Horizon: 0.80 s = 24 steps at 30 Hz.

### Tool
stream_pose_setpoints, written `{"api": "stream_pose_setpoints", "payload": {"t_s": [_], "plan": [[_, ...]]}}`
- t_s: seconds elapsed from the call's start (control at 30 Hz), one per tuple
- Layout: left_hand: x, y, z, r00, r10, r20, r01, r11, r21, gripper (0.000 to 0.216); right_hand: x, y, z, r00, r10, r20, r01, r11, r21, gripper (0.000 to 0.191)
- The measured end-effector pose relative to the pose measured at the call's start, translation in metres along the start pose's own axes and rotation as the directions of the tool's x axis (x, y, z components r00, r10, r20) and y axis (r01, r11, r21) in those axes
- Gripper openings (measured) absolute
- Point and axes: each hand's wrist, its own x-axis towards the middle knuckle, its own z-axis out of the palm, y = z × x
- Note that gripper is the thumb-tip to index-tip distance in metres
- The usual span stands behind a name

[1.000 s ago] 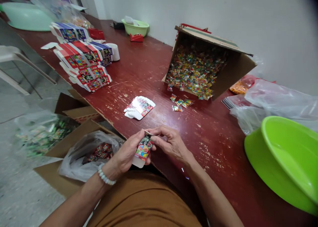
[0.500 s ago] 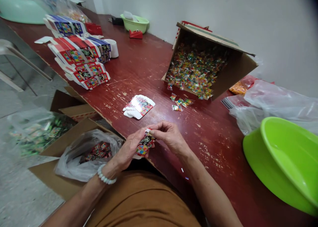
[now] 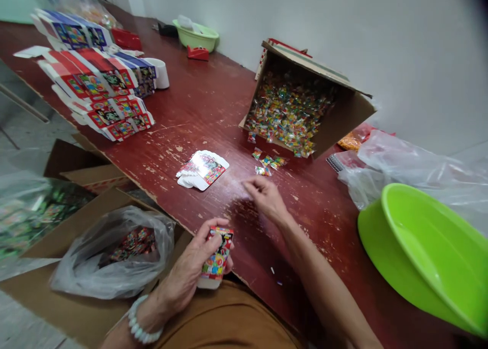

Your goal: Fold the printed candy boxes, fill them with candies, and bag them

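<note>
My left hand (image 3: pixel 190 265) is wrapped around a small printed candy box (image 3: pixel 216 255), red with colourful pictures, its white flap at the lower end. The thumb lies across the box's face. Apart from it, my right hand (image 3: pixel 266 199) hovers over the table with fingers drawn together and nothing visible in them. Just beyond the right hand, several wrapped candies (image 3: pixel 267 161) lie loose on the table. A fanned stack of flat printed cartons (image 3: pixel 204 168) lies left of the right hand. An open cardboard box (image 3: pixel 345 117) tipped on its side holds many wrapped candies (image 3: pixel 287 110).
Bundled flat cartons (image 3: pixel 91 79) are stacked at the left beside a white cup-like roll (image 3: pixel 162 73). A green basin (image 3: pixel 385 222) and plastic bags (image 3: pixel 412 158) are at the right. Below the table edge, a carton holds a bag (image 3: pixel 76 272) of small packets. A pale green basin (image 3: pixel 196 36) stands behind.
My right hand has left the candy box's top and moved toward the loose candies. My left hand still holds the box, now lower and closer to my body. The view has shifted slightly.
</note>
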Motion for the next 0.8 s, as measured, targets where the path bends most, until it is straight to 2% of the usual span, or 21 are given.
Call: {"api": "stream_pose_setpoints", "payload": {"t_s": [0.1,0.17,0.27,0.33,0.43,0.5,0.57,0.63,0.67,0.73,0.8], "plan": [[-0.008,-0.006,-0.015,0.997,-0.076,0.035,0.076,0.997,0.002,0.034,0.037,0.036,-0.014,0.977,0.116,-0.179,-0.144,0.977,-0.154,0.029],[-0.011,-0.001,-0.033,0.997,-0.073,0.020,0.070,0.993,0.096,0.030,0.049,0.053,-0.020,0.965,0.160,-0.208,-0.204,0.956,-0.212,0.030],[-0.014,0.018,-0.067,0.998,-0.037,0.044,0.020,0.942,0.334,0.031,0.051,0.067,-0.022,0.964,0.194,-0.182,-0.237,0.936,-0.261,0.026],[-0.017,0.033,-0.086,0.987,-0.128,0.096,0.062,0.858,0.511,0.032,0.047,0.069,-0.021,0.968,0.198,-0.151,-0.233,0.936,-0.264,0.024],[-0.021,0.048,-0.100,0.923,-0.355,0.149,0.146,0.683,0.716,0.034,0.038,0.066,-0.019,0.974,0.201,-0.106,-0.222,0.944,-0.245,0.024],[-0.023,0.053,-0.099,0.890,-0.421,0.175,0.168,0.661,0.731,0.028,0.029,0.057,-0.016,0.976,0.206,-0.078,-0.216,0.963,-0.164,0.028],[-0.023,0.054,-0.092,0.901,-0.392,0.183,0.187,0.734,0.653,0.024,0.014,0.042,-0.011,0.974,0.227,-0.005,-0.225,0.970,0.096,0.036],[-0.021,0.054,-0.080,0.934,-0.310,0.177,0.170,0.822,0.544,0.026,-0.005,0.019,-0.005,0.969,0.205,0.139,-0.245,0.866,0.436,0.043],[-0.019,0.054,-0.073,0.951,-0.259,0.171,0.143,0.855,0.499,0.028,-0.015,0.007,-0.002,0.965,0.153,0.214,-0.247,0.803,0.542,0.043],[-0.014,0.053,-0.058,0.977,-0.146,0.153,0.065,0.896,0.439,0.031,-0.032,-0.018,0.002,0.955,0.008,0.296,-0.201,0.752,0.628,0.034],[-0.009,0.051,-0.044,0.989,-0.059,0.139,-0.003,0.913,0.409,0.031,-0.043,-0.038,0.004,0.954,-0.118,0.277,-0.078,0.792,0.606,0.021]]}}
